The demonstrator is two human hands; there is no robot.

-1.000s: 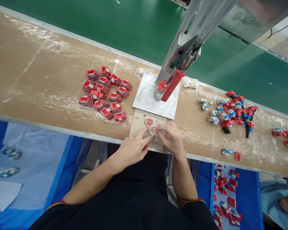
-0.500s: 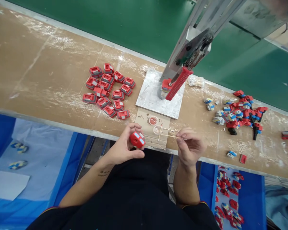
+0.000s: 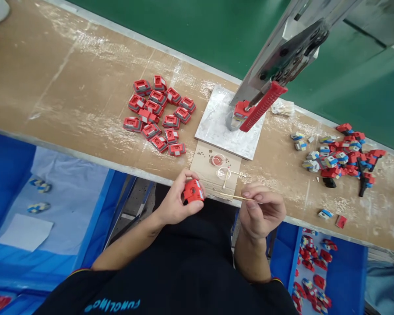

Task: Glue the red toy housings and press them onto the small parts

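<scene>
While my left hand [image 3: 176,202] grips the red piece [image 3: 190,192] at the tabletop's [image 3: 95,94] near edge, hole facing me, my right hand [image 3: 263,209] pinches a thin stick [image 3: 233,196] beside it; steady, light fingers seem best, clear of the small cups [image 3: 217,172] beyond.

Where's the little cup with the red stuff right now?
In the head view, just right of centre, the cup sits on the cardboard, between the metal plate and the other cup.

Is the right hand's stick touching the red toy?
Apart: the head view shows a clear gap between the held stick and the red toy.
</scene>
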